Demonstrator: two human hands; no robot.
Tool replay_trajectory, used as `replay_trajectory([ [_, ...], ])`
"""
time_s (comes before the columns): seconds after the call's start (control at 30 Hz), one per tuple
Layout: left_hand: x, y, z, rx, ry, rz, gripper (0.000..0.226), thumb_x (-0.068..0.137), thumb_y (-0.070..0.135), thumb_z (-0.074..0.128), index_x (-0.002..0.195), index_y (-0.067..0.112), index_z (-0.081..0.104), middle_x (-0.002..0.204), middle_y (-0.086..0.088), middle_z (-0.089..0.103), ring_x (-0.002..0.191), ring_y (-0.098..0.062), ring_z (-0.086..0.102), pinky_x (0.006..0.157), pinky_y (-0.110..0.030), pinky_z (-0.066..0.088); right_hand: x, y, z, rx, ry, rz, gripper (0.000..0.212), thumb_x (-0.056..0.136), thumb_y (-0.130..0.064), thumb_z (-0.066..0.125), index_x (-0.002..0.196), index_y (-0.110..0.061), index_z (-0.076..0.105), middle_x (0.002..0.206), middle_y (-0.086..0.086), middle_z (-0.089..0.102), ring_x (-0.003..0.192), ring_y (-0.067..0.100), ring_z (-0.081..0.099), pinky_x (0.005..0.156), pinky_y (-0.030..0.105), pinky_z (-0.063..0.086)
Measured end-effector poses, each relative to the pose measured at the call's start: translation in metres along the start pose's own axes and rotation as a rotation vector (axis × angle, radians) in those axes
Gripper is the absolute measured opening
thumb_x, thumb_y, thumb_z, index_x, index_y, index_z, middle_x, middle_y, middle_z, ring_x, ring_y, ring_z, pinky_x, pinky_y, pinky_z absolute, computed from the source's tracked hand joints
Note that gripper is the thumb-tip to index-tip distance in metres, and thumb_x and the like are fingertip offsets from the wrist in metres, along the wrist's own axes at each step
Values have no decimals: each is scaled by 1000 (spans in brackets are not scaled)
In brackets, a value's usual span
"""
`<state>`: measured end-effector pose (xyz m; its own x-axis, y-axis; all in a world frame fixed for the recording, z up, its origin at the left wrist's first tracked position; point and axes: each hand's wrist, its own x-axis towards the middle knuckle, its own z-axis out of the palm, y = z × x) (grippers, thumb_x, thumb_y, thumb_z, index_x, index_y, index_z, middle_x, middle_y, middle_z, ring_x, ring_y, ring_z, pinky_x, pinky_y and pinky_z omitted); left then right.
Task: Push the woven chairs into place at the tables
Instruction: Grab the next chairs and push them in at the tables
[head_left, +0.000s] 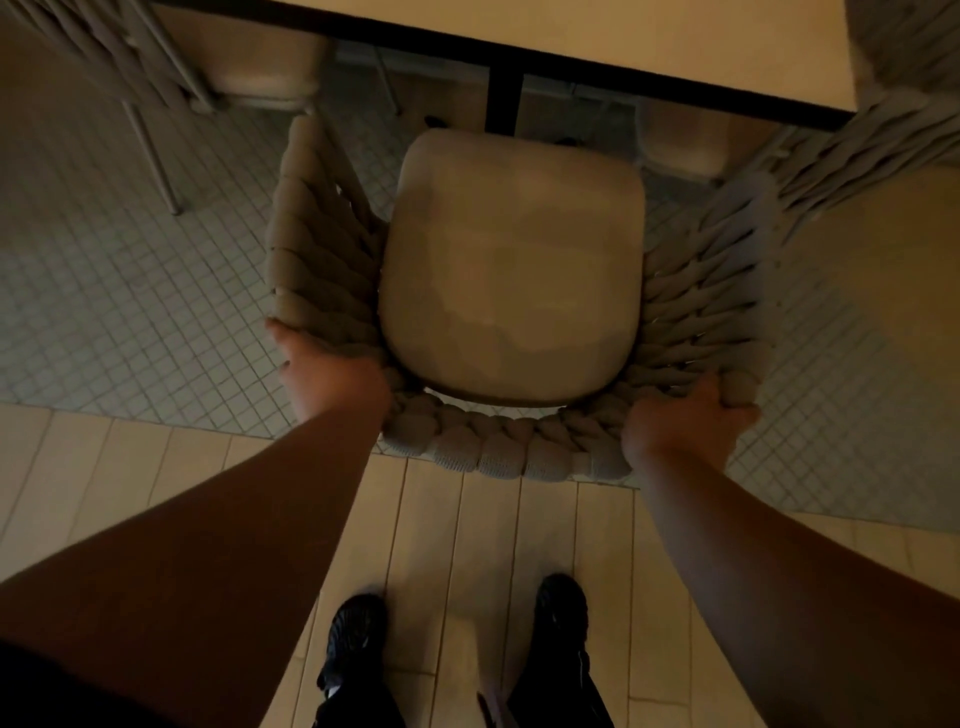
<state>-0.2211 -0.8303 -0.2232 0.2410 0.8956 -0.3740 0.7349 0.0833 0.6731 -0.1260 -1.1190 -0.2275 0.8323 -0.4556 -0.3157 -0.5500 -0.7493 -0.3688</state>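
A woven chair (498, 452) stands in the middle of the view with its curved, thick-braided back towards the person and its open front facing the table (571, 36) at the far side. Its pale seat cushion (511, 270) lies almost wholly on the near side of the table's dark edge. Only the cushion's far edge comes close to that edge, just before the dark table leg (504, 98).

The left hand (332, 379) grips the left rear corner of the braided back. Its thumb lies along the outer rim, and its fingers curl over into the chair, where they are mostly hidden. The right hand (685, 421) grips the right rear corner, fingers close together and wrapped round the top braid. Both bare forearms reach forward from the near corners of the view.

The chair rests on a floor of small mosaic tiles (130, 312), its back just over the seam with the wooden plank floor (467, 525). The person's black shoes (358, 634) stand on the planks, near the chair's back. A second woven chair (857, 140) stands just to the right at the table's corner, and a third woven chair (119, 57) stands at the far left. Two more pale seat cushions show dimly under the table.
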Motion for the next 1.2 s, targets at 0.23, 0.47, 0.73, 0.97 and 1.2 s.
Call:
replay_trajectory([
  [0.23, -5, 12, -17, 168, -113, 2, 110, 87, 18, 69, 162, 27, -10, 154, -25, 37, 131, -48, 49, 94, -56, 50, -10, -8, -20, -37, -86, -15, 65, 95, -40, 59, 155, -24, 40, 170, 18, -5, 130, 53, 47, 106, 54, 50],
  [0.47, -26, 52, -157, 935, -347, 527, 108, 83, 85, 47, 163, 29, 2, 172, -8, 9, 156, -38, 10, 122, -68, 17, -30, -23, -124, -301, -644, -189, 142, 51, -93, 75, 165, -24, 25, 173, 12, 19, 156, 39, 25, 121, 52, 35],
  [0.73, -61, 68, -284, 1066, -338, 694, 102, 86, 82, 47, 162, 38, -5, 173, -2, 6, 158, -33, 3, 127, -58, 11, -149, -128, -182, -435, -641, -723, 158, 29, -118, 36, 163, -35, 26, 169, 4, 33, 150, 33, 36, 120, 52, 34],
  [0.97, -18, 56, -388, 975, -251, 729, 105, 83, 86, 46, 161, 40, -6, 172, 0, 9, 158, -33, 7, 126, -58, 13, -247, -221, -173, -288, -567, -978, 162, 25, -117, 33, 163, -33, 28, 168, 2, 35, 153, 30, 35, 120, 55, 34],
  [1.2, 49, 55, -479, 960, -257, 697, 104, 82, 84, 49, 161, 43, -4, 172, 2, 10, 158, -32, 9, 125, -58, 17, -320, -253, -119, -308, -631, -946, 156, 32, -117, 30, 162, -30, 30, 164, 4, 41, 147, 31, 43, 118, 59, 34],
])
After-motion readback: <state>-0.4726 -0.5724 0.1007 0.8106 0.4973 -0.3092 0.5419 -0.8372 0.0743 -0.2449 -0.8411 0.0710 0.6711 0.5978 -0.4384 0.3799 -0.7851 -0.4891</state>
